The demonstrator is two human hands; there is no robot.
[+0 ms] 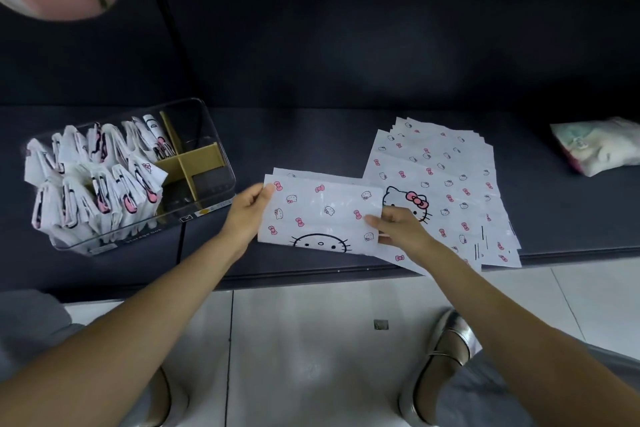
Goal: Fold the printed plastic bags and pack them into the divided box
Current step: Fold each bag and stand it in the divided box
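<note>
1. In the middle of the frame the person holds one printed plastic bag (322, 215), folded into a long band, between both hands just above the dark counter (311, 135).
2. The left hand (246, 210) pinches the band's left end, thumb on top and the other fingers curled beneath it.
3. The right hand (398, 225) pinches the right end, fingertips (372, 220) laid on the printed face; the thumb's position is hard to make out.
4. Right of centre a fanned stack of flat bags (446, 184) lies on the counter, its near edge hanging past the counter's front; the held band overlaps its left side.
5. At the left sits the clear divided box (211, 204), with cardboard dividers (188, 163). Folded bags (93, 180) stand upright in its left compartments; the right ones show only cardboard.
6. At the far right edge lies a soft pale bundle (595, 146).
7. Below, silver shoes (440, 364) stand on a pale tiled floor (304, 340).
</note>
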